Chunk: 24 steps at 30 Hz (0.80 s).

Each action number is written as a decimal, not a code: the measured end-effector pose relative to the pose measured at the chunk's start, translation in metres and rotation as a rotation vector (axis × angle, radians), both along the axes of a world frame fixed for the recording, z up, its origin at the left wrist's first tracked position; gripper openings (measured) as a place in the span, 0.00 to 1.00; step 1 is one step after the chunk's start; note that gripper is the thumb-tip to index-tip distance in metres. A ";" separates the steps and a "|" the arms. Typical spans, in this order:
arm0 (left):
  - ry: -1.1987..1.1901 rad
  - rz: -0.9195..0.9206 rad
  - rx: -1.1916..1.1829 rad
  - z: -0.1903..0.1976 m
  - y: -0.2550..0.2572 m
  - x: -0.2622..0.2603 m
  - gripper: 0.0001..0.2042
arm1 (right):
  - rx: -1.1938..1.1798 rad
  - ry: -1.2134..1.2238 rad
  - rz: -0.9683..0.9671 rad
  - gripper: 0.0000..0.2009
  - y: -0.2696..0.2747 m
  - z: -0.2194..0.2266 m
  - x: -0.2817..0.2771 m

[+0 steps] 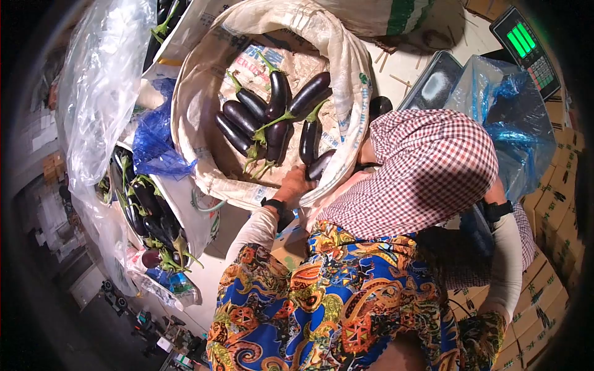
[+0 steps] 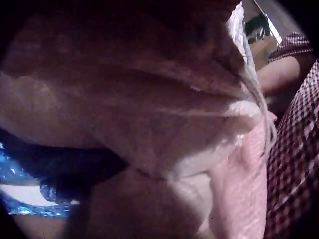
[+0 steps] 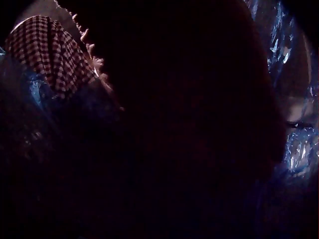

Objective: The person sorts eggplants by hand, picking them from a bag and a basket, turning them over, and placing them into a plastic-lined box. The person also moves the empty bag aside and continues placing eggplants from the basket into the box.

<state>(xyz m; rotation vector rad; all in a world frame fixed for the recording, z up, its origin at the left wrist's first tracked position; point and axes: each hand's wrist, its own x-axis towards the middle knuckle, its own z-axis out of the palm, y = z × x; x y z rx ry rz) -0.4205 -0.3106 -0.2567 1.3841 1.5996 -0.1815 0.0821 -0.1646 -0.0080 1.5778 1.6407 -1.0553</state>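
Eggplants (image 1: 279, 94), glossy, dark purple and green-stemmed, lie in the round white woven sack (image 1: 351, 68) before you, with more in an open bag to the left and a crumpled blue plastic sheet (image 1: 154, 139) between. Your left hand (image 1: 296, 185) reaches over the sack's near rim, its fingers beside an eggplant; you can't tell from these views how far they are open or whether they grip anything. Your right hand (image 1: 495, 193) is mostly hidden beside the red-and-white checked cloth (image 1: 427, 167), its opening and any hold unclear.
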 end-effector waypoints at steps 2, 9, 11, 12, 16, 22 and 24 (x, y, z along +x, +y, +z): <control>0.116 -0.145 0.061 0.030 0.002 0.015 0.38 | 0.004 -0.010 -0.003 0.17 -0.001 0.004 0.003; -0.594 0.951 -0.336 0.103 0.023 0.010 0.39 | 0.009 -0.027 -0.024 0.18 -0.005 0.006 0.009; -0.842 1.095 -0.381 0.069 0.020 -0.024 0.31 | 0.010 -0.031 -0.021 0.19 -0.004 0.004 0.009; -0.960 1.107 -0.344 0.076 0.025 -0.030 0.28 | 0.013 -0.033 -0.018 0.19 -0.003 0.003 0.009; -1.050 1.235 -0.292 0.096 0.044 -0.036 0.24 | 0.021 -0.039 -0.016 0.19 0.000 0.001 0.009; -0.942 0.927 0.138 0.132 0.086 0.000 0.27 | 0.059 -0.042 -0.011 0.20 0.013 0.001 0.007; -0.798 0.806 0.270 0.156 0.106 0.014 0.33 | 0.077 -0.053 0.000 0.21 0.021 -0.001 0.006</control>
